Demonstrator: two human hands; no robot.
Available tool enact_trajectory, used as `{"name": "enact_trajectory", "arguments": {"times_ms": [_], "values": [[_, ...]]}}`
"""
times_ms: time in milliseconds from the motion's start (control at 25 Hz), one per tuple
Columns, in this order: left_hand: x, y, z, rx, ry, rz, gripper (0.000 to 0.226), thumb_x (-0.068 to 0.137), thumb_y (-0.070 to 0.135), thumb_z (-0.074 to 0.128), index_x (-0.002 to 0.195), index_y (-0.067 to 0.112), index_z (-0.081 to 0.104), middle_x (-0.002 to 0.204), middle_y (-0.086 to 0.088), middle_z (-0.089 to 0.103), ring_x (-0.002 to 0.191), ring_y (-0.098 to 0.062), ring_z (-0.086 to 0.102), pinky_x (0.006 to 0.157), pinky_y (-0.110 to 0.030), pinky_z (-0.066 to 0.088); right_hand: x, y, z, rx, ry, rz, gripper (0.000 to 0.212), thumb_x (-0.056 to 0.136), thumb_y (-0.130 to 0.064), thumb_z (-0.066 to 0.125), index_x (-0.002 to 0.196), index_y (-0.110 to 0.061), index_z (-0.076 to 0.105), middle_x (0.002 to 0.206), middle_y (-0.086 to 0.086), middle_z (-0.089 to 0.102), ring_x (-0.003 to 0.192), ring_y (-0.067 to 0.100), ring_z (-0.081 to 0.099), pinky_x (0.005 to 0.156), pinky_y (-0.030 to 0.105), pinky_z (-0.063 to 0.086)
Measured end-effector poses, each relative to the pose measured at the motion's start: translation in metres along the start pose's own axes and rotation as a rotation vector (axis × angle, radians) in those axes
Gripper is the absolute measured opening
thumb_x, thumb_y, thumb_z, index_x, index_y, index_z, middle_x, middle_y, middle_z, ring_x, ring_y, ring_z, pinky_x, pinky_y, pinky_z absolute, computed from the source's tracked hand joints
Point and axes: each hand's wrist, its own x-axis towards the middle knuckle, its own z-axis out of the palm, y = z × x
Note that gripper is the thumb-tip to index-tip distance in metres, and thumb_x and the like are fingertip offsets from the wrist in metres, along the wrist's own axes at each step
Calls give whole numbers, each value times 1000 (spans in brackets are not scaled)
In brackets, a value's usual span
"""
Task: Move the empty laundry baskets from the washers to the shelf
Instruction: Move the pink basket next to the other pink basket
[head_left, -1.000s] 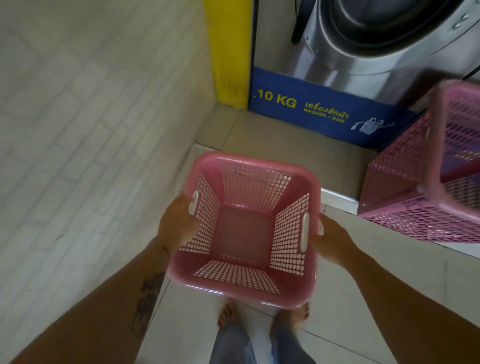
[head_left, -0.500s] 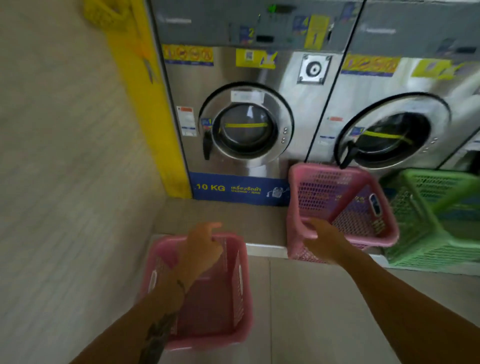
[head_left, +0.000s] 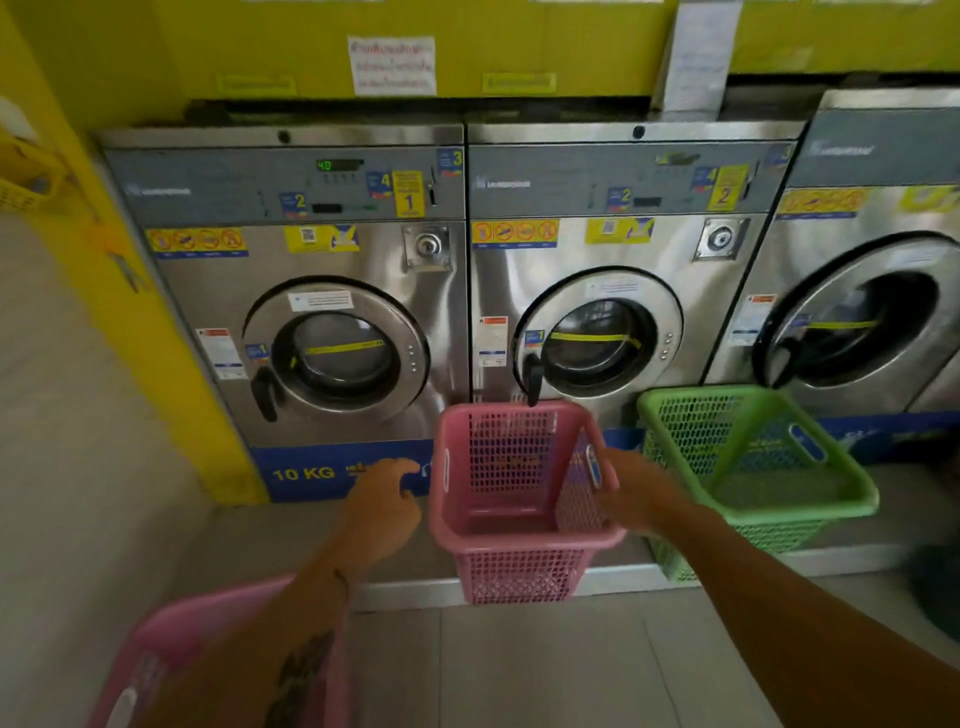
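Head view showed the pink basket (head_left: 519, 571) empty on the ledge (head_left: 410, 590) in front of the washers (head_left: 337, 249), just beside a green basket (head_left: 800, 512). My left grip (head_left: 382, 499) hung loosely curled just beside its left wall, holding nothing. My right grip (head_left: 631, 493) was at the right rim by the handle slot; whether it was clamped I could not tell. I judged I should hook both slots evenly, lift level, and clear the second pink basket (head_left: 208, 613) on the floor under my left arm.

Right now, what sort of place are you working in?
Probably a self-service laundromat: a row of numbered steel washers, a 10 KG label, a pink basket and a green basket before them.
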Motion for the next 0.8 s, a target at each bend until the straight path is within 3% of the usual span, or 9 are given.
{"name": "enact_trajectory", "arguments": {"times_ms": [120, 200, 360, 560, 680, 800], "values": [[19, 32, 29, 27, -26, 7, 33, 91, 7, 51, 123, 11, 60, 118, 3, 54, 110, -21, 55, 90, -31, 41, 23, 38, -22, -61, 22, 55, 50, 88, -26, 61, 135, -15, 48, 132, 12, 55, 120, 29, 54, 103, 43, 46], [41, 42, 46, 72, -48, 19, 36, 89, 2, 51, 124, 7, 59, 127, -8, 55, 119, -27, 52, 95, -36, 42, 50, 58, -26, -98, 21, 68, 59, 90, -22, 60, 143, -11, 38, 142, 14, 46, 131, 31, 44, 108, 43, 37], [113, 31, 87, 172, -44, 56, 66, 84, 2, 54, 146, 20, 38, 151, -6, 36, 135, -29, 39, 103, -39, 39, 129, 94, -12, -121, 11, 84, 50, 85, -23, 62, 133, -17, 47, 137, 9, 50, 124, 30, 51, 104, 43, 42], [232, -26, 158, 343, -137, 57, 94, 67, 18, 55, 153, 22, 17, 147, -6, 42, 121, -31, 51, 96, -47, 49, 257, 151, 41, -145, -58, 106, 58, 76, -25, 58, 132, -23, 42, 124, 0, 54, 116, 25, 55, 98, 42, 47], [293, -61, 201, 426, -158, 31, 89, 64, 26, 52, 149, 15, 28, 157, -8, 23, 129, -33, 43, 101, -49, 44, 329, 190, 82, -151, -83, 143, 94, 67, -19, 60, 150, -31, 18, 130, 3, 48, 121, 28, 51, 98, 50, 48], [326, -84, 228, 453, -177, -30, 95, 59, 27, 61, 148, 15, 28, 162, -4, 5, 137, -33, 32, 105, -50, 39, 367, 201, 102, -103, -27, 210, 117, 64, -5, 58, 151, -42, -11, 143, 6, 36, 125, 37, 43, 96, 59, 46]]}}
